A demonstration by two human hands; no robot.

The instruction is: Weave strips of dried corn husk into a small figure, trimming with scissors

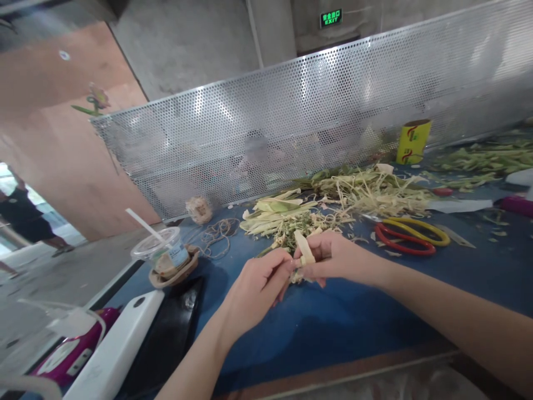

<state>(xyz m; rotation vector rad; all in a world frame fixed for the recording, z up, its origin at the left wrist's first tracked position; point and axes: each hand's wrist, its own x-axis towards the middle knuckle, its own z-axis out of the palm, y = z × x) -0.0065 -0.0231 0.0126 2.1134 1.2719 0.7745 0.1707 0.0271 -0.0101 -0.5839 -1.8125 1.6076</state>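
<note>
My left hand (258,286) and my right hand (335,256) meet over the blue table (341,322), both closed in a pinch on a small bundle of pale leaf strips (305,253). One cream strip sticks up between my right thumb and fingers. Just behind my hands lies a pile of green and yellow leaves (283,214), and a larger heap of shredded pale strips (370,191) spreads to the right of it.
Red and yellow scissors (410,236) lie right of my hands. A lidded plastic cup with a straw (164,253), a twine coil (214,233), a white power strip (119,347) and a magenta device (69,350) sit left. A perforated metal screen (312,111) backs the table; a yellow can (413,141) stands there.
</note>
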